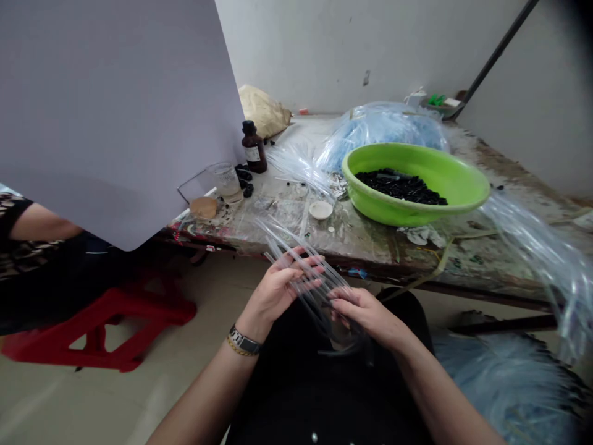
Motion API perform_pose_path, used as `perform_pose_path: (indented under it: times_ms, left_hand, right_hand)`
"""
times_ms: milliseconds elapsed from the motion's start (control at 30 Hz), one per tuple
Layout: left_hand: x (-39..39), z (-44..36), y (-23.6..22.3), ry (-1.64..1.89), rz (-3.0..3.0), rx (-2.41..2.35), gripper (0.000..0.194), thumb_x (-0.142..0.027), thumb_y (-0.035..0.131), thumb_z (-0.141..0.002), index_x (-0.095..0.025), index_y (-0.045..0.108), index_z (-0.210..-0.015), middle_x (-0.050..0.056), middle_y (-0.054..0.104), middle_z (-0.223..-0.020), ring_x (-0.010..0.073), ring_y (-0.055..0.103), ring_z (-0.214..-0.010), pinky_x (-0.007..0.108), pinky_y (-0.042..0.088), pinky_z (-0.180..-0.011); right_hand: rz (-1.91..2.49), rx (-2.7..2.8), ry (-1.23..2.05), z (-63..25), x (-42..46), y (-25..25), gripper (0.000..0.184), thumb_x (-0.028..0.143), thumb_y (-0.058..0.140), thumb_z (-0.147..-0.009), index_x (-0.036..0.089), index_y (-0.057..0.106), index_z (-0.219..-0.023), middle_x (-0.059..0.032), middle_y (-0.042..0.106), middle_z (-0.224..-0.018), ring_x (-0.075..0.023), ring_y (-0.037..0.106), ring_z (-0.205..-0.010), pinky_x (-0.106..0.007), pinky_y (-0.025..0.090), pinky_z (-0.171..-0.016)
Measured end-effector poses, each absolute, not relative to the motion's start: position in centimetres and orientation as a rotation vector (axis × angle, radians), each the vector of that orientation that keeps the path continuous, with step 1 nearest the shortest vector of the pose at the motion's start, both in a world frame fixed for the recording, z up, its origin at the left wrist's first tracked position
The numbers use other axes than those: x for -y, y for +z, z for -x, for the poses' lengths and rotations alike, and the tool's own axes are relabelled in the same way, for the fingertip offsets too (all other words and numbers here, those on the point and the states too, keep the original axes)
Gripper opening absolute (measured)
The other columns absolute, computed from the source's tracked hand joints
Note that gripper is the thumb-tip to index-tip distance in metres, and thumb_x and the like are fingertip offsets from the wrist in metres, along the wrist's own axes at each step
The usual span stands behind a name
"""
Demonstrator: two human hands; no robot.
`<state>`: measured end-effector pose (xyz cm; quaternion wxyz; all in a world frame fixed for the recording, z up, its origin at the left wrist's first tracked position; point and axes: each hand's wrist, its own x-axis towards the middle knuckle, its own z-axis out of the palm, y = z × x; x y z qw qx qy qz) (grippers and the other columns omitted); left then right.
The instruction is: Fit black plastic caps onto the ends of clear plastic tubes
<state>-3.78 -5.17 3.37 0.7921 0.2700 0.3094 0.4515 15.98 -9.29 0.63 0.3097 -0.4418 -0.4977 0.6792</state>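
Observation:
Several clear plastic tubes [319, 262] slant across my lap in front of the table edge. My left hand [282, 281] has its fingers curled around the middle of them, palm turned up. Close to their lower ends, my right hand [364, 312] grips the tubes, with something small and dark at its fingertips that I cannot make out. A green basin [417, 213] holding small black pieces [401, 185] stands on the table beyond my right hand. A small white dish [320, 210] lies nearer my left hand.
On the worktable [287, 216] are a brown bottle [254, 148], a glass cup [225, 179] and bundles of clear tubing [384, 127]. More tubing [546, 241] hangs over the right edge. A grey panel [115, 111] partly hides another person's arm [44, 224] above a red stool [111, 321].

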Motion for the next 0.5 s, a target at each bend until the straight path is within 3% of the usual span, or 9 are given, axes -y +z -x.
perform_pose_path:
  times_ms: [333, 500]
  left_hand:
    - [4.7, 4.0, 2.5, 0.995, -0.534, -0.610, 0.048, 0.000, 0.056, -0.077, -0.015, 0.054, -0.122, 0.016, 0.065, -0.123, 0.0276, 0.064, -0.109, 0.048, 0.047, -0.096]
    - [4.5, 4.3, 1.7, 1.054, -0.484, -0.631, 0.044, 0.002, 0.056, -0.075, -0.014, 0.055, -0.115, 0.015, 0.069, -0.115, 0.0274, 0.066, -0.105, 0.049, 0.046, -0.098]
  right_hand:
    - [1.267, 1.165, 1.744, -17.0, 9.4, 0.6, 0.047, 0.060, 0.069, -0.073, 0.016, 0.057, -0.079, 0.0028, 0.054, -0.062, -0.0080, 0.046, -0.053, -0.022, 0.034, -0.052]
    - [1.314, 1.229, 1.664, -17.5, 9.5, 0.5, 0.051, 0.065, 0.066, -0.072, 0.016, 0.057, -0.080, 0.0026, 0.050, -0.063, -0.0090, 0.043, -0.055, -0.023, 0.033, -0.052]
